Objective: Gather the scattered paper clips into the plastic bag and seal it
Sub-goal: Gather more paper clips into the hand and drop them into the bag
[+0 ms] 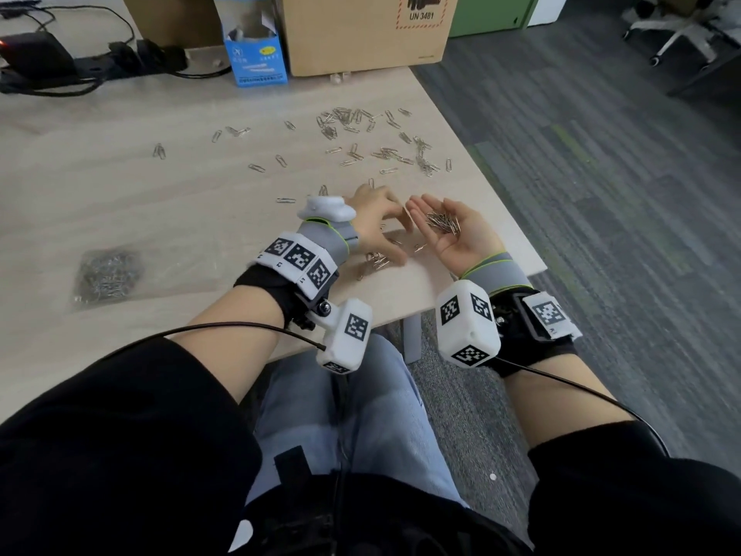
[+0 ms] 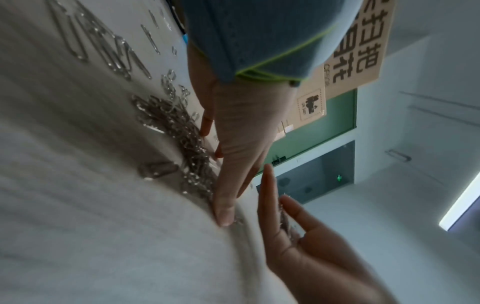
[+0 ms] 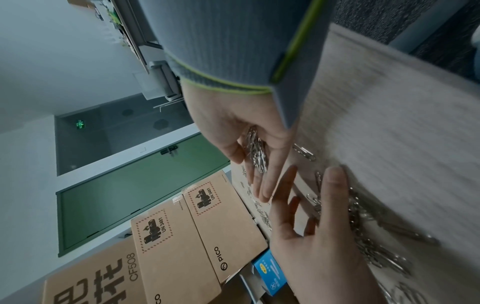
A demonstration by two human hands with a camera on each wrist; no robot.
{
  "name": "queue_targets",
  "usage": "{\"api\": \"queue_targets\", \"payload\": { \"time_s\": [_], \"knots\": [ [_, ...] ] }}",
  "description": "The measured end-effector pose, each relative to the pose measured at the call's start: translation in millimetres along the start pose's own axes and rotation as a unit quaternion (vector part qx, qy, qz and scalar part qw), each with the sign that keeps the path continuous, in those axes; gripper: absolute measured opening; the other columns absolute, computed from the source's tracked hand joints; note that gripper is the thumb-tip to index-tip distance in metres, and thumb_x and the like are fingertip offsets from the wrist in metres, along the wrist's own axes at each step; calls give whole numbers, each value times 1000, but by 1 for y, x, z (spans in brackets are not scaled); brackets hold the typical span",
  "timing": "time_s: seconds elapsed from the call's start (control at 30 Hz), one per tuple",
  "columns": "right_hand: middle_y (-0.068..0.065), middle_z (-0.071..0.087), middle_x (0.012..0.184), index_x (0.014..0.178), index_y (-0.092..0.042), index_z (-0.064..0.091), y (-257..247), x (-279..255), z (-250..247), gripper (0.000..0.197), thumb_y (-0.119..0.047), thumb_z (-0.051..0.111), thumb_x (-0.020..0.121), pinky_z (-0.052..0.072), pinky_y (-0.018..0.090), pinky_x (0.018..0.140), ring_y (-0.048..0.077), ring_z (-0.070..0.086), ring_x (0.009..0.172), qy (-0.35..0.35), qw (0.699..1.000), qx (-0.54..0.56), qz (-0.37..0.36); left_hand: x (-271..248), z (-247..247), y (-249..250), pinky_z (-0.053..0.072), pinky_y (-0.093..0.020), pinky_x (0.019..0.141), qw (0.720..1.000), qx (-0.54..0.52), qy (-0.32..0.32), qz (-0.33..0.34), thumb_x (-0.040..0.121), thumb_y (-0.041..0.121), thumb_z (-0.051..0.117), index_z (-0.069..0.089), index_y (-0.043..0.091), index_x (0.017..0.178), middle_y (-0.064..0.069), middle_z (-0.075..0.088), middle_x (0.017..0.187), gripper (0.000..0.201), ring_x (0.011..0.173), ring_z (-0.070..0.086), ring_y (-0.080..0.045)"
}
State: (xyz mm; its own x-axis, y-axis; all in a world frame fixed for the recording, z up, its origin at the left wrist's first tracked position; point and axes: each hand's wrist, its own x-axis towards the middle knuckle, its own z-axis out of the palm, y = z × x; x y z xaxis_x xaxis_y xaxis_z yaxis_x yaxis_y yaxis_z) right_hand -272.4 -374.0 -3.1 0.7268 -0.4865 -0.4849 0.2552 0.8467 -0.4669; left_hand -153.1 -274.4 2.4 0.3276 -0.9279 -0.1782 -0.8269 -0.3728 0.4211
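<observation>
paper clips point(image 1: 443, 223) | one bag point(image 1: 108, 276) | two hands: right point(image 1: 461, 234) cupped, left point(image 1: 379, 226) flat

Light wood surface point(image 1: 120, 186). At its far edge: cardboard box point(image 1: 361, 34) marked UN 3481, small blue carton point(image 1: 256, 62) just left of it, black power strip point(image 1: 100, 64) with cables far left. Grey carpet point(image 1: 601, 174), office chair point(image 1: 681, 30) top right.

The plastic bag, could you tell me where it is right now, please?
In the head view the plastic bag lies flat on the table, on the person's left, beyond the left forearm and apart from both hands.
</observation>
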Motion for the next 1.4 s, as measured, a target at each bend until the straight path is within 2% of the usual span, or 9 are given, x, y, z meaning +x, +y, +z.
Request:
{"api": "queue_targets", "payload": {
  "time_s": [0.27,0.4,0.57,0.67,0.83,1.0,1.13,1.23,1.4],
  "knots": [
    [25,70,70,92,10,54,10,-8,1,28,-7,33,99,58,34,64,34,71,61,-8,1000,7,2,-20,-8,-25,40,-29,75,999,-16,30,-11,71,31,74,71,21,83,5,51,90,16,91,56,-20],
    [25,70,71,92,10,54,18,-8,7,28,-6,33,99,58,34,65,34,71,62,-22,1000,1,11,-33,-13,-40,36,-39,90,999,42,12,-30,49,72,61,66,38,101,9,58,114,62,112,48,-22],
    [27,69,74,93,11,54,26,-5,14,29,-7,32,99,58,35,69,37,70,63,-32,999,5,25,-38,-6,-56,32,-42,103,999,28,-6,-16,36,76,53,62,36,112,-1,52,125,86,116,43,-29],
    [28,69,75,92,11,54,29,-4,15,29,-7,33,99,58,35,69,37,70,66,-26,999,7,33,-37,-4,-57,31,-29,93,999,-23,37,0,50,68,52,68,23,101,-7,59,110,70,105,51,-26],
    [28,68,73,93,11,53,30,-2,15,29,-8,32,99,58,36,66,39,61,91,-15,999,15,41,-36,6,-56,35,-29,84,993,-57,105,-19,75,28,70,68,15,90,-7,61,100,20,99,54,-26],
    [29,64,86,93,12,54,31,2,16,29,-6,32,99,56,36,71,41,46,126,-14,999,17,46,-31,-2,-52,37,-26,74,988,-91,119,-31,76,14,70,69,9,89,-9,64,93,14,80,49,-16],
    [30,59,96,94,12,53,29,5,20,28,-6,32,99,54,40,82,42,45,127,-19,999,17,43,-27,-6,-59,36,-18,62,978,-149,140,-37,74,10,72,70,7,82,-6,64,79,9,71,52,-14],
    [30,58,95,91,11,53,29,6,22,27,-4,32,98,50,39,91,43,45,127,-13,999,3,37,-24,-12,-60,37,-6,56,967,-202,150,-46,74,9,72,71,6,83,7,60,63,10,52,52,6],
    [27,61,88,86,7,54,35,10,28,28,-8,34,99,56,34,72,43,58,97,-7,998,-44,52,-15,-27,-45,45,-10,50,940,-297,164,-8,74,6,73,69,11,80,19,61,47,9,43,54,4]
  ]
}}
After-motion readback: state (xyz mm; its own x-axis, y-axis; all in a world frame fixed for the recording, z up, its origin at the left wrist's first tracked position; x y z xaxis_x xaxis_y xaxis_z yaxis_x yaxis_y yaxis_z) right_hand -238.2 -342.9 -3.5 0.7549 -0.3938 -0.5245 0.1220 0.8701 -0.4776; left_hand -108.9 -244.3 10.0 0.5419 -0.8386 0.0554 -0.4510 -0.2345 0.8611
